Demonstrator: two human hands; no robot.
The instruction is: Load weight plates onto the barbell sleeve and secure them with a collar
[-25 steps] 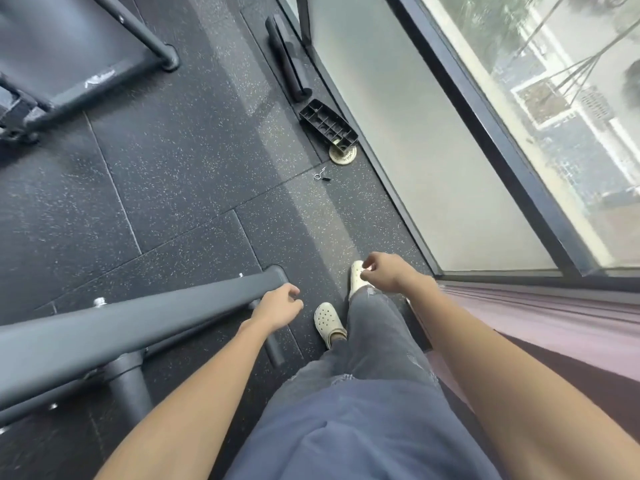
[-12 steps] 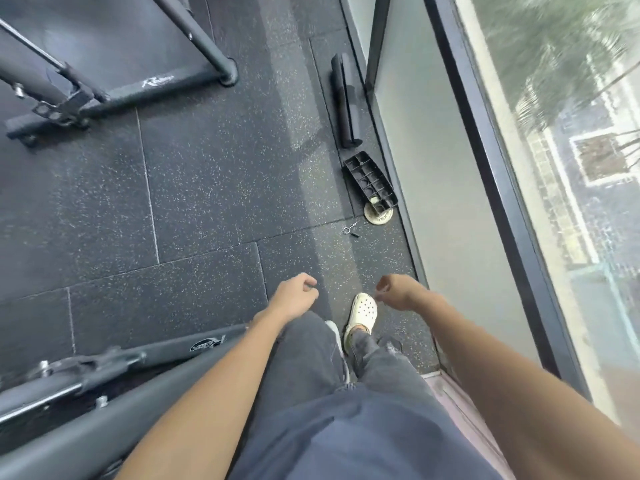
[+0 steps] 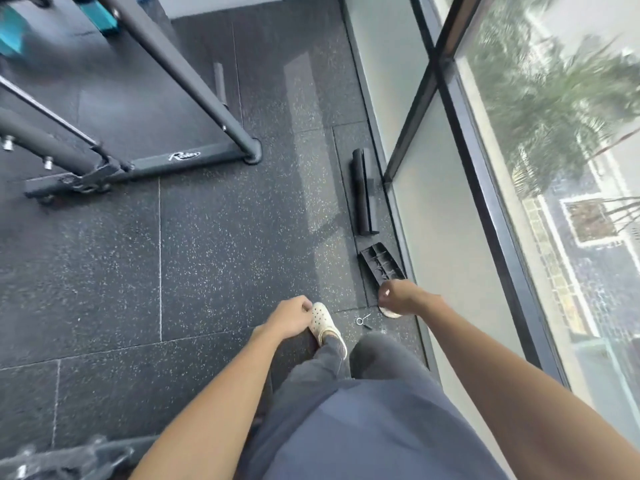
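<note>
Head view, looking down. The right hand [image 3: 398, 297] covers most of a pale disc [image 3: 391, 314] on the floor [image 3: 207, 254], so only the disc's near rim shows. Blurred metalwork [image 3: 69, 459] is cut off at the lower left corner. The collar [image 3: 363, 320], a small wire spring clip, lies on the floor between the white shoe [image 3: 320, 320] and the disc, its loop toward the shoe and its handles toward the glass wall [image 3: 450, 237]; finer detail is too small to read. Both hands hang with fingers loosely curled, holding nothing, the left hand [image 3: 289, 318] overlapping the shoe. A ribbed black piece [image 3: 381, 266] and a black roll [image 3: 362, 192] line the glass; open floor extends left to the machine frame [image 3: 194, 157].
</note>
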